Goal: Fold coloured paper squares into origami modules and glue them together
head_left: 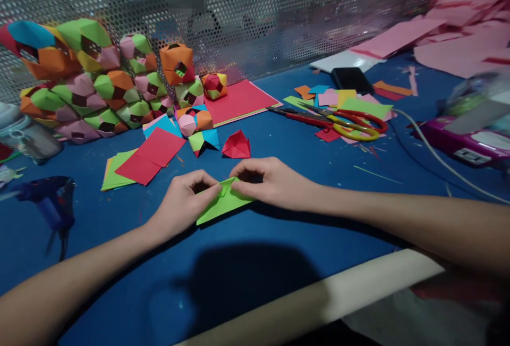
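Note:
A partly folded piece of green paper (223,205) is held between my two hands, low over the blue table. My left hand (185,197) pinches its left upper edge with thumb and fingers. On the other side, my right hand (271,181) pinches the top right part, thumb on the near face. Just beyond my hands lies a red folded paper piece (236,145). A joined multicoloured folded unit (204,141) sits to its left. Red paper sheets (153,155) rest on a small stack of green ones (115,169), beyond my left hand.
Folded paper balls (115,88) are stacked at the back left against a perforated metal panel (255,22). A blue glue gun (50,202) stands at left. Scissors (354,124) lie among paper scraps at right, near a black phone (351,80) and a white cable (438,160).

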The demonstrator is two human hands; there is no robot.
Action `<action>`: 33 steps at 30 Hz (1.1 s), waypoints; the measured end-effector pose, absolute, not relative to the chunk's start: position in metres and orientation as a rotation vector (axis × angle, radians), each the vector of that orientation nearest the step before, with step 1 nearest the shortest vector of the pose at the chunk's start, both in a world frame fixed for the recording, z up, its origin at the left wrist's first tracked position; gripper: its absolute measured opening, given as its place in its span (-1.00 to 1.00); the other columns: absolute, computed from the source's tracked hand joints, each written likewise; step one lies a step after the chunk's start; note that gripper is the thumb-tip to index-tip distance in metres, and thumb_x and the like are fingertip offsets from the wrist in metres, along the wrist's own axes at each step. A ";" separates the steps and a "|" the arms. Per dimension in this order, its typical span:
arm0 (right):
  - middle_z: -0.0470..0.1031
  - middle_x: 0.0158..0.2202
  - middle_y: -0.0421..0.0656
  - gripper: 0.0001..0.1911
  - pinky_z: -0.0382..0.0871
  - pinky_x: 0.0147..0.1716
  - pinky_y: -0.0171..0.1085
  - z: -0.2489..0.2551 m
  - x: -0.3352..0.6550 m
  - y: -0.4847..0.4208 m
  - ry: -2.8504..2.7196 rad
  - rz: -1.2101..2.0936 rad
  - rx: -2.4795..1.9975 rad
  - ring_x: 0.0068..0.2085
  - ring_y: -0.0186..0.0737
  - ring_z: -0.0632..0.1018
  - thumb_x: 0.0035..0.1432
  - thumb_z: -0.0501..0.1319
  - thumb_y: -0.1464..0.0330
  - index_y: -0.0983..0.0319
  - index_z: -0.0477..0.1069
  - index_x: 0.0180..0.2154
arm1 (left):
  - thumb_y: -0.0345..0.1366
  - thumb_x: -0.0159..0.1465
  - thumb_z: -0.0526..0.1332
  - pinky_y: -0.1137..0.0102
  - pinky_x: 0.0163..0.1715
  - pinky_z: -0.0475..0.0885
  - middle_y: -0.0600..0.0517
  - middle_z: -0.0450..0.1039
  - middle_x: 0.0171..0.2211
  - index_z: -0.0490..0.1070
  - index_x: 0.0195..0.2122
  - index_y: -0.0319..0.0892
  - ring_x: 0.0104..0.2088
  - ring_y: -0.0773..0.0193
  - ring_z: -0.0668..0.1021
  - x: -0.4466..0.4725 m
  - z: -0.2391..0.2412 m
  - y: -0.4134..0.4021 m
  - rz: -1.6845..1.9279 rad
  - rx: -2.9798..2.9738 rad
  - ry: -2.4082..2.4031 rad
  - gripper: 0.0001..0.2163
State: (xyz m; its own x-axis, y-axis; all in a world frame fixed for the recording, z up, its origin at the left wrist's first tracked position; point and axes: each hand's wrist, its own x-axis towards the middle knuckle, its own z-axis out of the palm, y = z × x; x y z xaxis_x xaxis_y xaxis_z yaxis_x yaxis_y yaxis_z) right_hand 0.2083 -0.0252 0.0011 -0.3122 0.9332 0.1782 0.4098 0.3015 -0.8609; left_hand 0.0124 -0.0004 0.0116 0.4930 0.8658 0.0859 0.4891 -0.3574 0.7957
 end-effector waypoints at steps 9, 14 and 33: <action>0.46 -0.48 -0.20 -0.85 0.26 -0.46 -0.39 -0.001 0.207 -0.026 -1.918 0.863 -1.135 -0.45 -0.37 0.40 0.11 0.15 0.39 0.30 0.43 -0.44 | -0.25 0.17 0.16 0.47 -0.48 0.34 0.03 0.46 -0.49 0.43 -0.46 -0.24 -0.46 0.34 0.44 0.011 0.011 -0.002 0.627 2.044 1.057 -0.82; 0.46 -0.49 -0.21 -0.84 0.25 -0.49 -0.40 -0.001 0.207 -0.026 -1.895 0.865 -1.130 -0.47 -0.38 0.40 0.10 0.20 0.33 0.29 0.45 -0.41 | -0.26 0.18 0.17 0.47 -0.46 0.34 0.03 0.47 -0.47 0.44 -0.45 -0.23 -0.44 0.34 0.45 0.011 0.011 -0.004 0.654 2.055 1.026 -0.84; 0.47 -0.52 -0.19 -0.84 0.22 -0.50 -0.41 -0.011 0.203 -0.031 -2.056 0.643 -0.957 -0.50 -0.41 0.41 0.14 0.18 0.41 0.31 0.45 -0.46 | -0.45 0.10 0.12 0.51 -0.49 0.19 0.15 0.28 -0.50 0.28 -0.42 -0.19 -0.48 0.41 0.31 0.013 0.002 -0.011 0.520 2.155 1.013 -0.95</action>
